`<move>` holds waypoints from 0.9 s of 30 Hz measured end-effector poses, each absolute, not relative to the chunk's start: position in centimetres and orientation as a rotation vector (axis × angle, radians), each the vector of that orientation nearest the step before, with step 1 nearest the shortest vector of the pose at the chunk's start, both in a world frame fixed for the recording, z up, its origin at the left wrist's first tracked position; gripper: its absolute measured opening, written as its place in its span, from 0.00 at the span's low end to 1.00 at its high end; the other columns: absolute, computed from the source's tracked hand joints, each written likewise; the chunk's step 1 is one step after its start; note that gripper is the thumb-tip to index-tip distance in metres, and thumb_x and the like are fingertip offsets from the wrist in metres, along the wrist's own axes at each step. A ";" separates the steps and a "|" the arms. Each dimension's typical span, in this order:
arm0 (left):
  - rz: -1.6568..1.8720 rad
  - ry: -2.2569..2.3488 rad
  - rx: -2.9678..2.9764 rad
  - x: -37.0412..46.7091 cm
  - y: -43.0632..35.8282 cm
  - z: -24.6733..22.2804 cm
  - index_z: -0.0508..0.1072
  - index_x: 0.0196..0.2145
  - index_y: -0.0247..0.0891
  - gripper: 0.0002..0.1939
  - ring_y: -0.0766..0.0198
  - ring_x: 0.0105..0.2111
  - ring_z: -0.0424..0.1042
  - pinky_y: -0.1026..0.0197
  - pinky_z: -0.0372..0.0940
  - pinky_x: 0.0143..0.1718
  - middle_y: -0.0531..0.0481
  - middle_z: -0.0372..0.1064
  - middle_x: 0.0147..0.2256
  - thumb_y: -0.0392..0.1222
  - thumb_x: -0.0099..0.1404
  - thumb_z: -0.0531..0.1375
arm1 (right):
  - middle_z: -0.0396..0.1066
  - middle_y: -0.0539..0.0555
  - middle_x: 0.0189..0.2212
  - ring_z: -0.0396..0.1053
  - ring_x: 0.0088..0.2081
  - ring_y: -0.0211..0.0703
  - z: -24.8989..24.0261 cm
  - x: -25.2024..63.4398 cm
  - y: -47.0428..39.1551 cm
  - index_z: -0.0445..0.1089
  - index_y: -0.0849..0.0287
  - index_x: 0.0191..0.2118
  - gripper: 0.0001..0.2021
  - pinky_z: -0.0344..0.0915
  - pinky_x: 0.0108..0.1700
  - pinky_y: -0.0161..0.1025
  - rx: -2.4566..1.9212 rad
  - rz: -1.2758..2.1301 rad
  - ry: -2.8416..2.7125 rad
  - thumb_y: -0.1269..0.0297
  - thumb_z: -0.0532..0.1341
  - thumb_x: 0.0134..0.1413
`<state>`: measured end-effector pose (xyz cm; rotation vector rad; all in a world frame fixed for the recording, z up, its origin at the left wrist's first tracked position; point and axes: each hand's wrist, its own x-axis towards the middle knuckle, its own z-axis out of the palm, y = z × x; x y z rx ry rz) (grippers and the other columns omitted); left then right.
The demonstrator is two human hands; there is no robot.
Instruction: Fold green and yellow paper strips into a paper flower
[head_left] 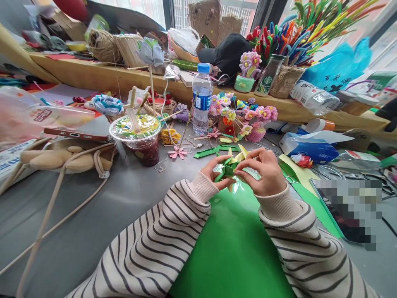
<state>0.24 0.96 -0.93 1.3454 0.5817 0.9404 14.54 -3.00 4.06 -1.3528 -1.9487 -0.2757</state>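
Note:
Between both hands, above a glossy green sheet (229, 248), is a folded green and yellow paper flower (228, 169). My left hand (214, 170) grips its green part from the left, thumb below and fingers above. From the right, my right hand (263, 171) pinches the paper with thumb and fingertips. Yellow pointed petals stick up at the top, and parts of the piece are hidden behind my fingers. Just beyond my hands lie folded green paper strips (207, 152). A pink paper flower (178, 152) on a stem is to the left of them.
A lidded drink cup (139, 140) and a water bottle (202, 101) stand behind my hands. On the left sits a phone (77, 134) on a beige stand. Scissors (291, 179), a tablet-like screen (344, 211) and a tissue pack (307, 147) lie right. A cluttered shelf (180, 89) runs behind.

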 end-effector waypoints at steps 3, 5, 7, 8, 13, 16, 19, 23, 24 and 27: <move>0.885 0.577 1.380 0.2 0.9 -0.8 0.58 0.47 0.41 0.30 0.68 0.27 0.69 0.61 0.66 0.31 0.46 0.61 0.41 0.37 0.46 0.62 | 0.59 0.52 0.26 0.55 0.28 0.39 4.0 14.7 -2.9 0.69 0.57 0.23 0.02 0.55 0.33 0.40 -1.347 -0.321 -1.967 0.65 0.61 0.41; 0.881 0.583 1.390 0.2 0.9 -0.8 0.58 0.47 0.41 0.30 0.68 0.28 0.69 0.61 0.66 0.31 0.47 0.61 0.41 0.36 0.45 0.62 | 0.58 0.52 0.27 0.54 0.28 0.40 3.9 14.8 -2.8 0.69 0.56 0.23 0.03 0.55 0.33 0.41 -1.360 -0.329 -1.966 0.65 0.60 0.41; 0.894 0.585 1.384 0.2 1.0 -0.8 0.59 0.46 0.41 0.29 0.68 0.28 0.68 0.61 0.66 0.32 0.47 0.60 0.41 0.36 0.45 0.62 | 0.59 0.52 0.27 0.54 0.28 0.40 3.7 14.8 -2.8 0.69 0.56 0.23 0.03 0.55 0.33 0.41 -1.371 -0.316 -1.959 0.64 0.60 0.42; 0.904 0.581 1.374 0.2 1.0 -0.9 0.59 0.46 0.41 0.29 0.68 0.29 0.68 0.61 0.66 0.33 0.47 0.60 0.42 0.36 0.45 0.62 | 0.59 0.53 0.28 0.54 0.28 0.40 3.6 14.7 -2.7 0.69 0.56 0.23 0.03 0.55 0.33 0.41 -1.375 -0.306 -1.956 0.64 0.60 0.42; 0.948 0.570 1.342 0.2 1.1 -1.0 0.59 0.45 0.41 0.28 0.68 0.30 0.68 0.62 0.66 0.34 0.47 0.59 0.44 0.34 0.45 0.62 | 0.61 0.53 0.32 0.54 0.28 0.40 3.4 14.3 -2.9 0.68 0.55 0.23 0.03 0.54 0.35 0.43 -1.382 -0.344 -1.940 0.64 0.60 0.41; 0.929 0.568 1.369 0.2 1.0 -1.0 0.59 0.46 0.41 0.28 0.69 0.30 0.68 0.63 0.66 0.33 0.47 0.59 0.43 0.34 0.45 0.62 | 0.61 0.53 0.33 0.54 0.29 0.40 3.3 14.1 -2.9 0.68 0.56 0.22 0.02 0.55 0.35 0.43 -1.383 -0.391 -1.904 0.66 0.60 0.41; 0.917 0.580 1.398 0.2 0.9 -0.9 0.59 0.45 0.40 0.28 0.72 0.28 0.66 0.66 0.65 0.31 0.48 0.60 0.42 0.33 0.45 0.61 | 0.61 0.54 0.32 0.54 0.30 0.41 3.1 14.0 -2.9 0.69 0.56 0.23 0.02 0.55 0.35 0.43 -1.388 -0.417 -1.885 0.66 0.60 0.41; 0.909 0.575 1.420 0.2 0.9 -0.8 0.59 0.45 0.39 0.28 0.74 0.27 0.65 0.68 0.64 0.31 0.49 0.60 0.41 0.32 0.45 0.61 | 0.60 0.54 0.32 0.54 0.30 0.41 2.9 14.0 -2.8 0.68 0.57 0.23 0.02 0.56 0.35 0.43 -1.386 -0.447 -1.872 0.67 0.60 0.41; 0.905 0.572 1.424 0.2 0.9 -0.9 0.59 0.45 0.39 0.28 0.75 0.27 0.65 0.68 0.64 0.31 0.49 0.60 0.41 0.32 0.46 0.61 | 0.60 0.54 0.32 0.54 0.30 0.41 2.9 13.9 -2.8 0.68 0.57 0.23 0.02 0.56 0.35 0.43 -1.383 -0.452 -1.869 0.67 0.60 0.41; 0.889 0.562 1.431 0.3 1.2 -1.1 0.58 0.46 0.39 0.28 0.75 0.27 0.65 0.68 0.64 0.32 0.49 0.60 0.41 0.33 0.46 0.61 | 0.60 0.54 0.32 0.54 0.29 0.41 2.9 13.9 -2.9 0.68 0.58 0.23 0.02 0.56 0.34 0.42 -1.366 -0.457 -1.863 0.68 0.60 0.41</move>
